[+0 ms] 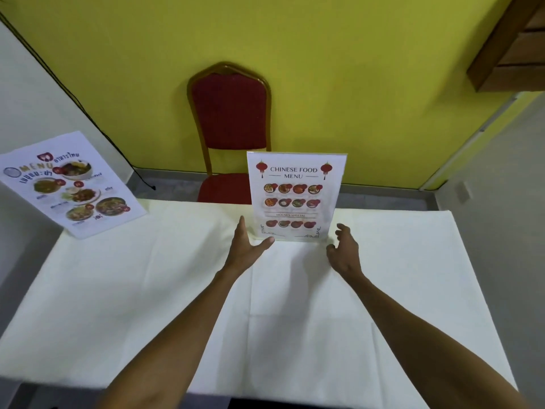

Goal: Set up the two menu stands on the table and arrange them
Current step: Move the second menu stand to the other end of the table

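A Chinese food menu stand (295, 196) stands upright near the far edge of the white-clothed table (147, 290), facing me. My left hand (246, 246) is open at its lower left corner, thumb tip touching or almost touching the base. My right hand (343, 250) is open with curled fingers just off its lower right corner, apart from it. A second menu stand with a Thai food menu (72, 184) stands at the table's far left corner, leaning back and turned slightly to the right.
A red padded chair (230, 128) with a gold frame stands behind the table against the yellow wall. A black cable (88, 119) runs down the wall at left. A wooden cabinet (513, 45) hangs at the upper right.
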